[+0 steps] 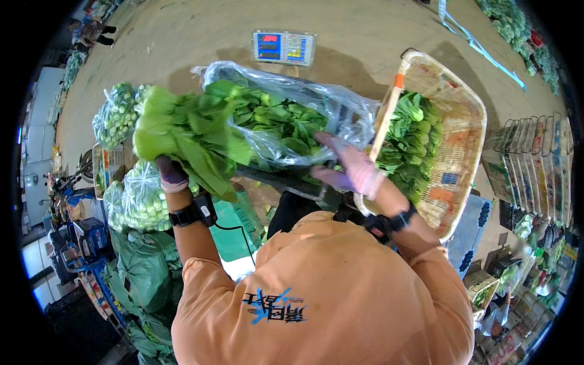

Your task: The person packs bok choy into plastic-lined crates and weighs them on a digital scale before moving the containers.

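Note:
My left hand (172,173), in a thin glove, grips a large bunch of bok choy (182,137) from below. The pale stalk ends point left, and the leaves reach over the near left edge of a clear plastic bag (346,98). Inside that bag lie more leafy greens (280,121). My right hand (349,169), gloved too, is slightly blurred at the bag's right near side. Its thumb and fingers are apart with nothing seen between them, the fingertips close to the greens. The bag rests on a dark tray-like platform (278,180), partly hidden.
A scale display (284,47) stands beyond the bag. Right of my right hand, a tilted plastic crate (461,109) holds more bok choy (413,141). Bagged greens (146,196) and green sacks (148,264) lie at left. Stacked crates (531,164) stand far right.

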`<action>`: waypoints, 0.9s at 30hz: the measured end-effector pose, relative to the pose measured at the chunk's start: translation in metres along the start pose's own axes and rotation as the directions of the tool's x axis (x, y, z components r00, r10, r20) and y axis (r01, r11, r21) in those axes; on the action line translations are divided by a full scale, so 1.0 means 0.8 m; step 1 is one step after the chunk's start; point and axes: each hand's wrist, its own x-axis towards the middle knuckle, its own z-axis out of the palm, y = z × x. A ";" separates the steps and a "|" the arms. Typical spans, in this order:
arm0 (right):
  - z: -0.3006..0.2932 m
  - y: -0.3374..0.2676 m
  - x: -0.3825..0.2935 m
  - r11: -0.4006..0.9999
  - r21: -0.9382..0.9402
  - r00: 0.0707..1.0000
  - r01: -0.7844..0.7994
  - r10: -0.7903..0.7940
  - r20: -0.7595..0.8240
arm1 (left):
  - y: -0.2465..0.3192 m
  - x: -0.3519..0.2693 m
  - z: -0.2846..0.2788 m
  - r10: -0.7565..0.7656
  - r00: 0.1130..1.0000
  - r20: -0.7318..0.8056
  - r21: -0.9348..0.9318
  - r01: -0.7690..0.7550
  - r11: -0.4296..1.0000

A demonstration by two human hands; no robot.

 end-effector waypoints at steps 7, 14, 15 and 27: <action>0.212 0.156 0.115 0.703 -0.692 0.582 -0.161 0.634 0.509 | -0.080 0.123 -0.029 -0.375 0.889 0.263 0.509 0.202 0.837; 0.229 0.087 0.079 0.735 -0.669 0.549 -0.113 0.607 0.574 | -0.240 0.192 0.054 -0.745 0.093 0.661 0.750 -0.074 0.657; 0.219 0.077 0.074 0.736 -0.666 0.557 -0.118 0.604 0.570 | -0.264 0.189 0.074 -0.829 0.113 0.548 0.812 -0.309 0.495; 0.225 0.088 0.047 0.796 -0.331 0.712 -0.507 0.603 0.360 | -0.404 0.083 0.135 -0.987 -0.036 0.159 0.517 -0.849 0.114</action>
